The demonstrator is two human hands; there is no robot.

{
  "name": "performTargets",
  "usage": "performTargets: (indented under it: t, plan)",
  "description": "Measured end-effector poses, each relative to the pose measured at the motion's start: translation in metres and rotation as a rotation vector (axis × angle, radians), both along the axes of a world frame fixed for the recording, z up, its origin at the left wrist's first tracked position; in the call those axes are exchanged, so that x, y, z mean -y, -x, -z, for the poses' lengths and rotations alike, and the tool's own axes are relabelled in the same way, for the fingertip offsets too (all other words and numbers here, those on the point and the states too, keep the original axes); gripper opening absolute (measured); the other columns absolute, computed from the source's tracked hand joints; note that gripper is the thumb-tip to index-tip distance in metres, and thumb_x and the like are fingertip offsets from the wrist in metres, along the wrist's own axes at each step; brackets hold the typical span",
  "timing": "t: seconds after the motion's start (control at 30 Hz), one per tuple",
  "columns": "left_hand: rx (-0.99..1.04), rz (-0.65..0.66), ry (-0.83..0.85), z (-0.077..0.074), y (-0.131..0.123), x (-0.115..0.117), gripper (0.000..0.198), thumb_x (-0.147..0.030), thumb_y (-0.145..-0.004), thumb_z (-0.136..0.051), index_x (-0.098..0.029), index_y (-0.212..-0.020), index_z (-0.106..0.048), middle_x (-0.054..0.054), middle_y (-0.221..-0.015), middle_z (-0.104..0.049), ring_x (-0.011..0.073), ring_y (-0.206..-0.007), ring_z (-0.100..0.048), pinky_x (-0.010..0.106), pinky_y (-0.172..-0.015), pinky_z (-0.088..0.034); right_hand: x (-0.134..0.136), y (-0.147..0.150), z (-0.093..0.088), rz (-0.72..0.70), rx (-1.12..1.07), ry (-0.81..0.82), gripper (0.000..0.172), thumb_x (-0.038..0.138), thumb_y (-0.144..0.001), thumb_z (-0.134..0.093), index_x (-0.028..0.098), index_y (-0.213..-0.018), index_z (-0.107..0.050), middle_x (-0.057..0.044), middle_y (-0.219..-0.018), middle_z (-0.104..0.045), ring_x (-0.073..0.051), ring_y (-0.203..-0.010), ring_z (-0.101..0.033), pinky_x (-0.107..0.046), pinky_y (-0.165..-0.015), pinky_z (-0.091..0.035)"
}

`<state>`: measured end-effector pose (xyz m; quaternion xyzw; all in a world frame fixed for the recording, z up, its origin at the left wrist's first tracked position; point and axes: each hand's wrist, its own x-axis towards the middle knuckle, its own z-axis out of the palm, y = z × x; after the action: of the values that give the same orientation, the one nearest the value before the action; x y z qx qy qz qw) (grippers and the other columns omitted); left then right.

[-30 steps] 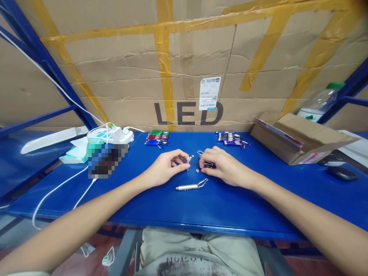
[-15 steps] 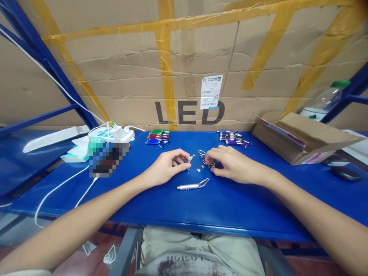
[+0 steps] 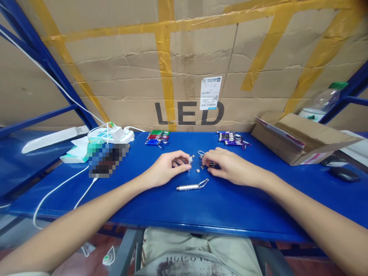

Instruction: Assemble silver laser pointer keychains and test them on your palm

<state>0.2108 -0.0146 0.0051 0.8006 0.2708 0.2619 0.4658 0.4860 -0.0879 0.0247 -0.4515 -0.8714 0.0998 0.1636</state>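
Note:
My left hand [image 3: 169, 166] is closed, thumb and fingers around a small silver flashlight tube [image 3: 190, 161] held upright over the table. To its right, my right hand [image 3: 225, 165] bends its fingers down to the tabletop among small loose parts. Its fingertips are partly hidden, so what they pinch cannot be made out. Small round button cells [image 3: 198, 171] lie between the hands. A carabiner clip [image 3: 201, 153] shows beside the right fingers, and other metal parts are half covered by that hand. Nearer to me lies a silver penlight [image 3: 188, 187] with a carabiner at its right end.
Behind are green, red and blue penlights [image 3: 157, 137] and a row of black and purple penlights [image 3: 231, 138]. An open carton [image 3: 287, 147] and a computer mouse [image 3: 344, 174] are at right. A power strip [image 3: 126, 135], tissue pack [image 3: 82, 151] and blurred-out object [image 3: 107, 161] are at left.
My right hand has shifted slightly left, and its fingers now reach down closer to the button cells, covering more of the small parts. My left hand still holds the tube.

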Motion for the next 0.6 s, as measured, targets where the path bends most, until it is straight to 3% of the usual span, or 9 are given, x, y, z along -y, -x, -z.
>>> performTargets:
  t: [0.4, 0.6]
  plan:
    - [-0.015, 0.014, -0.011, 0.0, 0.0, 0.001, 0.032, -0.039, -0.094, -0.08, -0.017, -0.117, -0.073, 0.009, -0.113, -0.079, 0.0219, -0.101, -0.074, 0.032, -0.083, -0.056, 0.001, 0.0, -0.004, 0.046, 0.021, 0.041, 0.016, 0.013, -0.095, -0.064, 0.024, -0.107, -0.067, -0.006, -0.098, -0.075, -0.028, -0.096, -0.063, -0.039, -0.085, -0.048]
    - [-0.026, 0.019, -0.088, -0.001, -0.002, 0.007, 0.027, -0.038, -0.097, -0.077, -0.018, -0.115, -0.076, 0.007, -0.11, -0.08, 0.02, -0.097, -0.074, 0.029, -0.079, -0.055, 0.005, 0.008, -0.01, 0.074, -0.238, -0.048, 0.02, 0.024, -0.1, -0.064, 0.025, -0.119, -0.067, -0.007, -0.111, -0.077, -0.026, -0.101, -0.065, -0.041, -0.09, -0.052]
